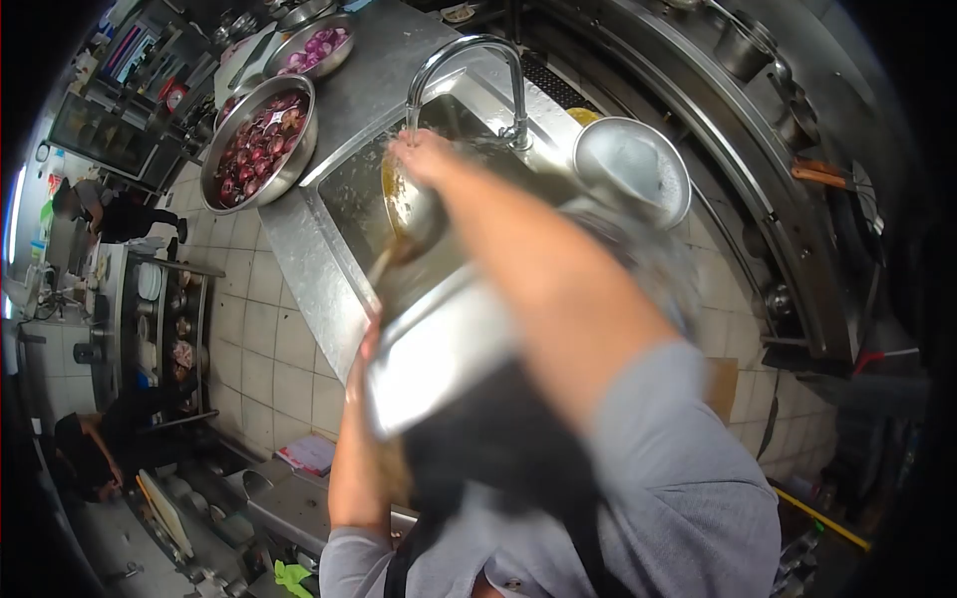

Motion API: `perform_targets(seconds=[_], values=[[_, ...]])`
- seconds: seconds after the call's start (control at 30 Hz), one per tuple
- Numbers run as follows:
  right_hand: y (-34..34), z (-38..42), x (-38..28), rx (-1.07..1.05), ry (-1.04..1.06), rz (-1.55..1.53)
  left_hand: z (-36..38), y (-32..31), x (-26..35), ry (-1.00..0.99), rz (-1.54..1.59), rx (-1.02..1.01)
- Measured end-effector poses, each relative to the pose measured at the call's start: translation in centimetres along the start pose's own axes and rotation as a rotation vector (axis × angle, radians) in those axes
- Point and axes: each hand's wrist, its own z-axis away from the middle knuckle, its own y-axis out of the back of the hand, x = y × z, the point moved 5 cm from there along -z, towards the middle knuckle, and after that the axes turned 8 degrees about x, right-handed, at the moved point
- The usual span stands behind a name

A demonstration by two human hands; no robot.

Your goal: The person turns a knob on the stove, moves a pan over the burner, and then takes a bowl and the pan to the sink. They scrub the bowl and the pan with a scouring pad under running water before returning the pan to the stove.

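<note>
A frying pan (407, 199) with a stained, brownish surface is held tilted over the sink (334, 214), its handle (382, 267) pointing down toward me. My left hand (370, 341) is closed around the end of that handle. At the pan's upper rim, under the running faucet (465, 42), is my right hand (427, 157). Its fingers look curled against the pan, though motion blurs them, and I cannot make out anything inside them. Cloudy water with floating bits fills the sink basin below.
Left of the sink stand a steel bowl of red onions in liquid (261, 149) and a bowl of peeled onions (317, 45). A pot of soapy water (638, 167) is at the right. Two people (105, 207) are farther off at left.
</note>
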Motion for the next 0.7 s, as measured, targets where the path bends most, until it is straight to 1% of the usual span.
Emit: perform_targets(seconds=[0.07,0.1,0.13,0.17,0.23,0.27,0.3,0.33,0.37,0.43,0.47,0.53,0.57,0.63,0.7], values=[[-1.7,3.0,-2.9,0.175,0.389,0.592,-3.8,2.3,-0.8,0.047,0.05,-0.039],[-4.2,6.0,-2.9,0.286,0.618,0.785,-3.2,1.9,-0.4,0.043,0.042,-0.042],[-4.6,11.5,-4.2,0.347,0.81,0.834,-2.0,1.1,0.3,0.035,0.097,-0.026],[-5.5,12.5,-4.1,0.158,0.846,0.847,-1.3,0.7,0.5,0.03,0.151,-0.008],[-4.7,12.3,-5.6,0.076,0.815,0.722,-0.8,2.7,-0.4,0.016,0.143,-0.004],[-4.4,11.5,-6.1,0.079,0.804,0.712,-0.2,4.2,-1.2,0.007,0.144,0.004],[-3.6,9.2,-6.1,0.081,0.615,0.593,0.2,4.9,-1.5,-0.002,0.145,0.011],[-2.5,6.8,-6.1,0.085,0.436,0.476,7.6,-1.6,2.5,0.028,0.028,-0.265],[-1.3,5.4,-6.4,0.092,0.439,0.469,9.4,-2.8,3.5,0.029,0.035,-0.312],[1.2,3.1,-5.2,-0.017,0.171,0.455,9.6,-2.3,3.4,0.033,0.087,-0.34],[2.0,1.4,-3.9,-0.019,0.175,0.449,9.1,-2.0,3.5,0.022,0.108,-0.347],[1.8,-1.5,2.1,-0.077,-0.143,0.182,7.9,-1.7,3.5,0.004,0.136,-0.356],[0.6,-1.1,3.7,-0.078,-0.14,0.182,7.2,-1.6,3.5,-0.007,0.148,-0.361],[0.3,2.6,4.4,0.449,0.047,0.304,6.1,-2.0,3.7,-0.024,0.163,-0.384],[0.6,10.5,-0.2,0.308,0.146,0.374,5.4,-2.6,4.0,-0.034,0.181,-0.389]])
